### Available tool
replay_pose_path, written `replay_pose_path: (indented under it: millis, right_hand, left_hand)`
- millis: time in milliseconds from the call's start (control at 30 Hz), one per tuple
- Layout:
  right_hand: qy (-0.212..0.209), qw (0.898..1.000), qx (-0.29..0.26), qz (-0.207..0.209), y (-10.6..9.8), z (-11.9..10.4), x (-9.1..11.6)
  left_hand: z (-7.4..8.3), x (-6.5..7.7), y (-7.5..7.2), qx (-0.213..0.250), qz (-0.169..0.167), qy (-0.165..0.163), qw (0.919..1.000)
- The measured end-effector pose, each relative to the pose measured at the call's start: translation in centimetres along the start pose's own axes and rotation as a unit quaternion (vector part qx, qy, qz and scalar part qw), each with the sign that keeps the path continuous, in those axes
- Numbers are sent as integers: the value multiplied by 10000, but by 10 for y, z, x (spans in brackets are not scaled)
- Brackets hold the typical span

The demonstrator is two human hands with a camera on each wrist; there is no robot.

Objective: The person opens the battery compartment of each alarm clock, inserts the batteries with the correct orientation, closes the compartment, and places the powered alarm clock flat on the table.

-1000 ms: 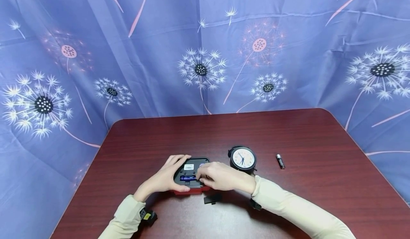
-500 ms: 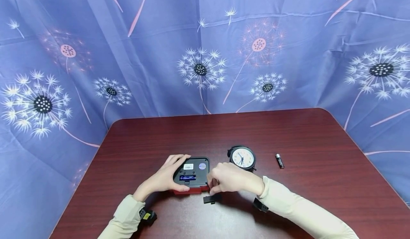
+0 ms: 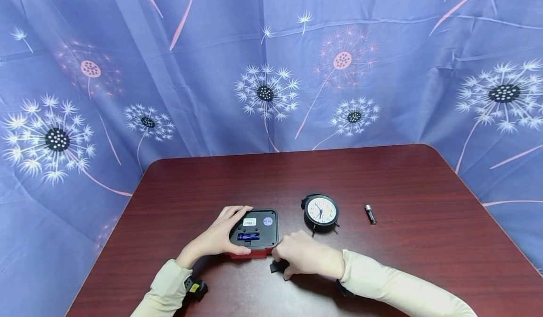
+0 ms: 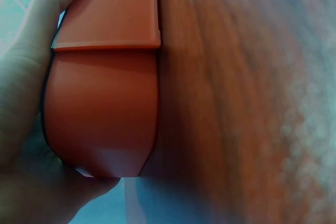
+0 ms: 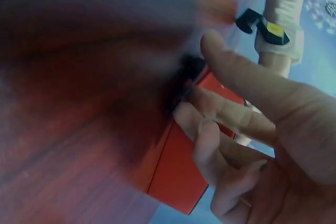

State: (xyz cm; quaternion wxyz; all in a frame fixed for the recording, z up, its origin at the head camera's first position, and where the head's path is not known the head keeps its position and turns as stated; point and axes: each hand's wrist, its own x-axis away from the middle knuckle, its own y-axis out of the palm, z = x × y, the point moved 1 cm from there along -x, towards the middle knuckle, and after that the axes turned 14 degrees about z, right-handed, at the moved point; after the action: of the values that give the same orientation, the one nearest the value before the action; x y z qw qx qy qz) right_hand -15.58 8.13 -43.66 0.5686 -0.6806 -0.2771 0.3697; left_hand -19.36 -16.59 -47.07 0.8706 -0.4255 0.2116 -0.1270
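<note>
In the head view, a red device with a black back (image 3: 265,234) lies back up on the table. A blue battery (image 3: 248,236) sits in its open slot. My left hand (image 3: 216,234) holds the device's left end, thumb along the near side and fingers at the far side. The left wrist view shows its red side (image 4: 105,103) beside the thumb and palm. My right hand (image 3: 305,255) is over a small black battery cover (image 3: 276,266) just in front of the device. In the right wrist view, thumb and bent fingers stand apart on either side of that cover (image 5: 185,80).
A round black alarm clock (image 3: 321,212) stands behind the right hand. Farther right lies a loose battery (image 3: 371,214). The dark red table (image 3: 203,180) ends at a blue dandelion-print cloth (image 3: 203,81) at the back and sides.
My right hand has left the battery slot, moving right and toward me down to the black cover. The blue battery now shows fully. My left hand has stayed on the device.
</note>
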Motion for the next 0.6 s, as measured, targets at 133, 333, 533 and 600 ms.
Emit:
replay_pose_path:
  millis: [133,333,533,600]
  right_hand:
    - [-268,9985,387,282,2,-3,1]
    - [-425,9938,803,636,0,-7,1]
    - [-596,9934,155,971,-9,-7,-7]
    - [-679,9913,-105,1125,-15,-8,-13]
  left_hand:
    - [0,0,0,3,23,30,10000]
    - [-1,1,0,19,1,-11,10000]
    - [-1,1,1,8,68,119,9999]
    - [-1,1,1,2,92,172,9998]
